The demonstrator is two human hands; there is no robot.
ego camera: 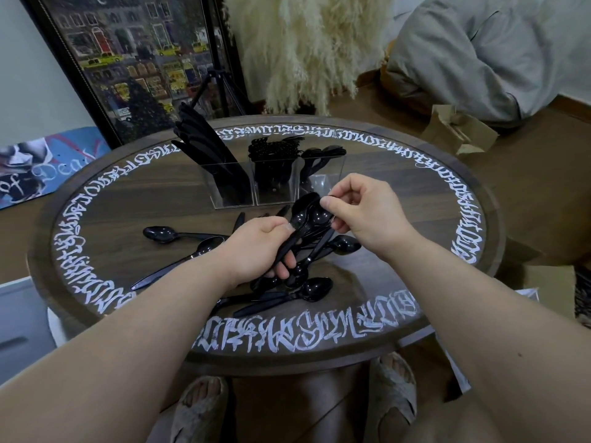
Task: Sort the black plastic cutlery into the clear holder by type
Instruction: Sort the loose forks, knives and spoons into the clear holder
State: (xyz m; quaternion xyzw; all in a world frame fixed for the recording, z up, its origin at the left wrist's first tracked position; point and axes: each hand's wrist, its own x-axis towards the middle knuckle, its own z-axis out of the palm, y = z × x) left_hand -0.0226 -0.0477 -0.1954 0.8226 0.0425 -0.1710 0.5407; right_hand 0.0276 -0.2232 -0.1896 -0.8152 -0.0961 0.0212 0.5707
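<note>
loose spoons (160, 234) lie flat on the round table (447, 219), left and near side. holder (275, 183) stands at far centre: knives (208, 145) in left bin, forks (275, 151) in middle, a few spoons in right. left hand (259, 251), grip curled round the handles of a spoon stack (303, 219). right hand (361, 212), grip pinching the stack's bowls just before the holder.
</note>
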